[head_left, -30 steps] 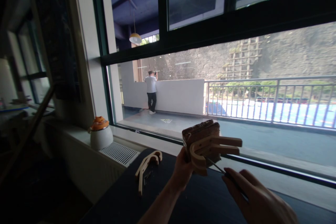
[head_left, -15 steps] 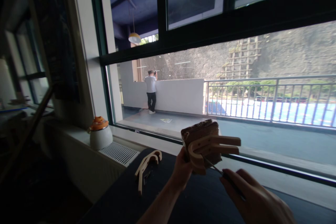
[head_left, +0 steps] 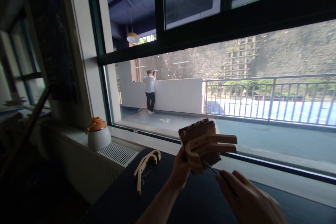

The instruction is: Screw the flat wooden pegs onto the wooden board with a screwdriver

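Observation:
My left hand is closed round a brown wooden block and a pale U-shaped wooden piece pressed against it, both raised above the dark table. The piece's two prongs point right. My right hand is closed on a thin dark tool whose tip touches the underside of the curved piece. Another pale curved wooden piece lies on the table to the left of my left hand.
A white pot with an orange lid stands on the windowsill beside a vent grille. A large window fills the view. Outside, a person in a white shirt stands on a balcony with a metal railing.
The view has drifted slightly, so both hands and the wooden pieces sit a little lower left in frame. The grip and the tool's contact look the same.

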Tool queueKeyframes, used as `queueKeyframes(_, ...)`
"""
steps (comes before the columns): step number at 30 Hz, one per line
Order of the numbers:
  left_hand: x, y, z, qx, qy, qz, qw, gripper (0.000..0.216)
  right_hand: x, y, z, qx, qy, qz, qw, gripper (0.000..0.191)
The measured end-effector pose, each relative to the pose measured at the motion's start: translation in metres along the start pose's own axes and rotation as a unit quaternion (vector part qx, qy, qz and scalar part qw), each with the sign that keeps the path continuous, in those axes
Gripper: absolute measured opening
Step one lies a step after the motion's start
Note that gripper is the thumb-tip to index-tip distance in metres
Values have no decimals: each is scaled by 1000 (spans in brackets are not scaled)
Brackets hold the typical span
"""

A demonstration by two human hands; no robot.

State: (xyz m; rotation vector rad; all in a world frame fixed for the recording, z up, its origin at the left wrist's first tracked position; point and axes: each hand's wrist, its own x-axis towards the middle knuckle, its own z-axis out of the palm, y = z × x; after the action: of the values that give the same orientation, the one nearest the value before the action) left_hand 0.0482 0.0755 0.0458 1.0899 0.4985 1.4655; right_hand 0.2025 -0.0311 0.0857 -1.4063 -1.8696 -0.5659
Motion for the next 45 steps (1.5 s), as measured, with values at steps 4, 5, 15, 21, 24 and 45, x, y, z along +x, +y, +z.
queueKeyframes(4,-1,-4,1,0,-16,1,1000,42,-3,1,4,0,-5,30,1000,23)
queueKeyframes(5,-1,-4,2,-1,-16,-1,1000,42,-3,1,4,4,-4,30,1000,24)
queueKeyframes(15,-3,-3,2,-5,-7,-14,1000,42,0,-4,-3,-11,16,2,1000,18)
queueKeyframes(21,-2,-4,2,-6,9,-18,1000,44,0,-3,-4,-34,22,-3,999,21)
queueKeyframes(24,-3,-3,3,-3,18,-23,1000,46,0,-3,-4,-36,28,-8,999,21)
queueKeyframes(45,-2,-6,-1,9,17,-12,1000,42,-1,-6,0,22,6,-13,1000,22)
